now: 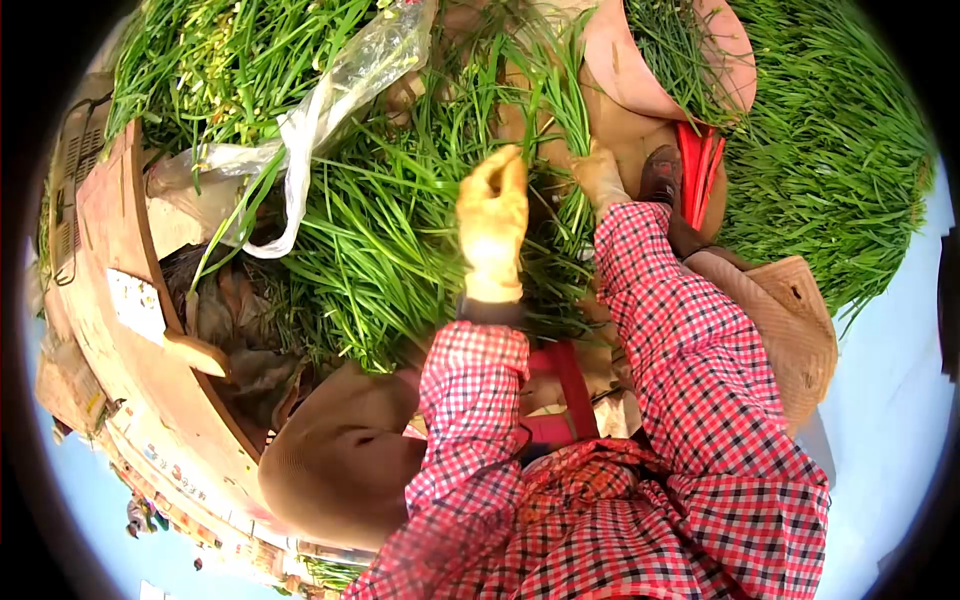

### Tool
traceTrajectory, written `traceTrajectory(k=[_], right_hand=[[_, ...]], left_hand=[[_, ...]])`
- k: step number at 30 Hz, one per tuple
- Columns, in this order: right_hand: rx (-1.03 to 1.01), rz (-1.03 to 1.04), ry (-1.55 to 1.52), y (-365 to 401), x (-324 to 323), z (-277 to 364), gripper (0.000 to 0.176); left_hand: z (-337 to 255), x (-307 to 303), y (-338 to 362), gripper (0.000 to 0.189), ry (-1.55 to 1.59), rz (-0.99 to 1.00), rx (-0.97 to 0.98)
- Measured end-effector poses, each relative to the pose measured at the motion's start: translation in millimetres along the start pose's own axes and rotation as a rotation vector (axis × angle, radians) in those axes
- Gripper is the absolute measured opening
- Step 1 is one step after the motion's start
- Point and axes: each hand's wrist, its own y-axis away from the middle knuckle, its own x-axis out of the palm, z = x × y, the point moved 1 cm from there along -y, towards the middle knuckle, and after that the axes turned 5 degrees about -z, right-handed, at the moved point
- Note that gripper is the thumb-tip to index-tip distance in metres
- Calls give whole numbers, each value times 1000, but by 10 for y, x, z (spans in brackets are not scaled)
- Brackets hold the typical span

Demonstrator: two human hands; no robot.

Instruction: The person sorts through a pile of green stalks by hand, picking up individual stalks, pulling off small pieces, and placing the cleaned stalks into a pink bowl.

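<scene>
My right hand [600,178] grips a bunch of chives [565,100] at upper centre; my left hand [492,215] hangs half-curled, empty. A hard tug could snap stalks or scatter the pile [390,240].

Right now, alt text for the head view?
Two gloved hands work a heap of green stalks: the right hand grips a bunch, the left hand hovers beside it. A plastic bag, a cardboard box and a pink basin surround them.

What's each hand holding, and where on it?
Right hand grips a bunch of long green leaves partway along its length. Left hand is curled over the pile of greens; whether it holds anything cannot be told.
</scene>
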Motion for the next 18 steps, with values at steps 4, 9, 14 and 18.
traceTrajectory(k=[4,9,14,18], right_hand=[[432,-319,-1379,466,-1175,694,21],[155,-269,-839,556,-1407,921,40],[-249,205,-664,645,-2411,136,51],[-125,303,-403,1270,-2975,-759,45]], left_hand=[[749,351,191,52,180,135,-137],[372,282,63,43,264,94,-491],[424,373,54,25,462,83,-533],[361,360,124,27,670,159,-612]])
